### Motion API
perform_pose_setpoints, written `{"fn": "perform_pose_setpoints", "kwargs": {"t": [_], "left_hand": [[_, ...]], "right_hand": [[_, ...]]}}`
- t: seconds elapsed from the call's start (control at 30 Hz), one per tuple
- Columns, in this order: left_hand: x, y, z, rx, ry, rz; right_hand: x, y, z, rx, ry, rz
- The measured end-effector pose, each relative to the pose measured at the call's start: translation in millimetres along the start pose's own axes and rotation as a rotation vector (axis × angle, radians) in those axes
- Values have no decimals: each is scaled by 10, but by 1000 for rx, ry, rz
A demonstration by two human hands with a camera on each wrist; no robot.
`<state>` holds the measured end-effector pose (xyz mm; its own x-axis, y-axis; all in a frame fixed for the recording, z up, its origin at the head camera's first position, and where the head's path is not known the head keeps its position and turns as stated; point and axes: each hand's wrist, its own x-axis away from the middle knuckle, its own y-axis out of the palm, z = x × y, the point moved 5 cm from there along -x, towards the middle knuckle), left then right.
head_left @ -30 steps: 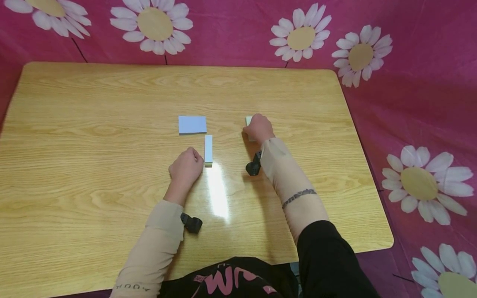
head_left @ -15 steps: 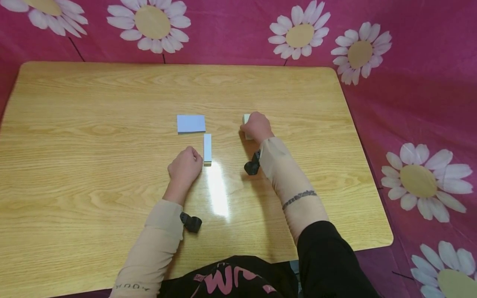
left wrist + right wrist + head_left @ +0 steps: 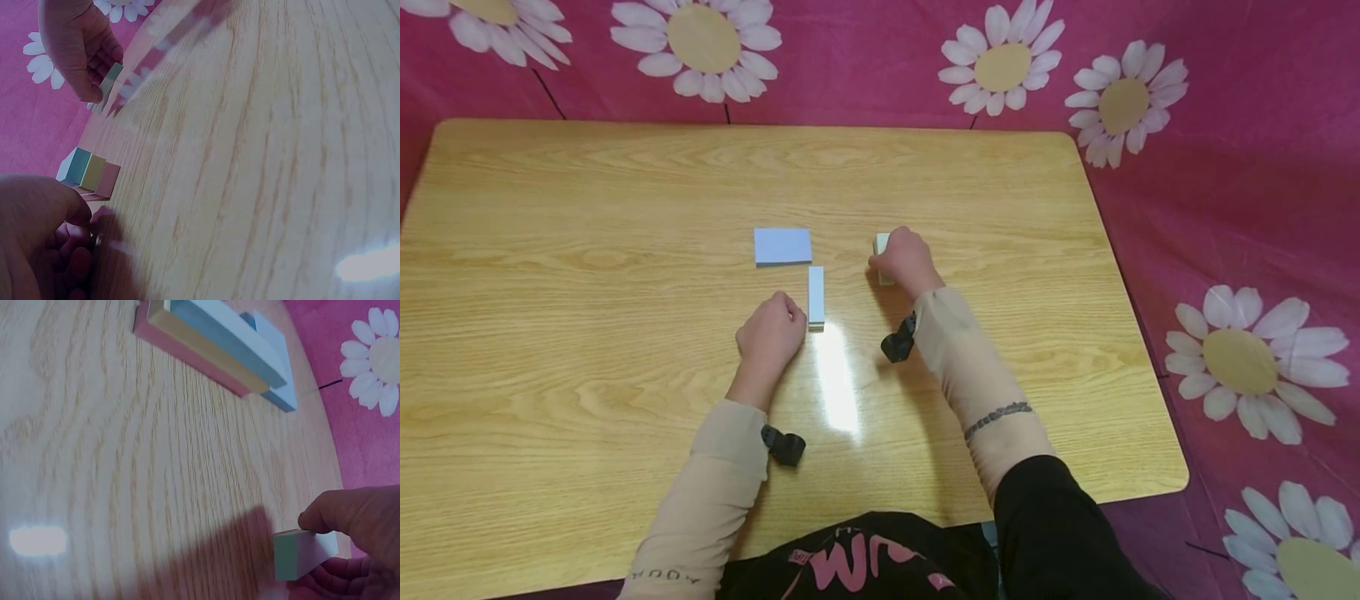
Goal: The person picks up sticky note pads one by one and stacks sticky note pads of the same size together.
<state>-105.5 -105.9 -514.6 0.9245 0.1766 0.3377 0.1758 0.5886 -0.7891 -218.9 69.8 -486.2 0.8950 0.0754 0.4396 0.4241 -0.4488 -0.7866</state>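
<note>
My right hand point(image 3: 906, 260) pinches a narrow pale green sticky note pad point(image 3: 289, 557), thumb on one side and fingers on the other, right of the stack. Much of that pad is hidden behind the hand in the head view. Left of it lies a narrow stack of sticky note pads point(image 3: 816, 296), light blue over yellow over pink, as the right wrist view shows. Beside the stack's near end, my left hand point(image 3: 772, 329) rests on the table with loosely curled fingers and nothing in them. A wider blue sticky note pad point(image 3: 782, 247) lies flat beyond the stack.
The wooden table point(image 3: 587, 275) is bordered at the back and right by a pink cloth point(image 3: 865, 58) with white daisies. Small black wrist cameras point(image 3: 785, 447) hang from both sleeves. A bright reflection shines on the tabletop below the stack.
My right hand has moved a little to the left, toward the stack, with the green pad in its grip. The left hand and the other pads stay in place.
</note>
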Motion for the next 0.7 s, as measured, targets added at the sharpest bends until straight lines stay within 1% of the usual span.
{"fn": "perform_pose_setpoints", "kwargs": {"t": [0.13, 0.4, 0.7], "left_hand": [[1, -5, 9, -1, -2, -10], [-8, -5, 7, -5, 1, -14], [-12, -2, 9, -6, -17, -29]], "right_hand": [[77, 12, -30, -39, 8, -6], [232, 86, -147, -61, -7, -11], [326, 235, -277, -37, -32, -24]]}}
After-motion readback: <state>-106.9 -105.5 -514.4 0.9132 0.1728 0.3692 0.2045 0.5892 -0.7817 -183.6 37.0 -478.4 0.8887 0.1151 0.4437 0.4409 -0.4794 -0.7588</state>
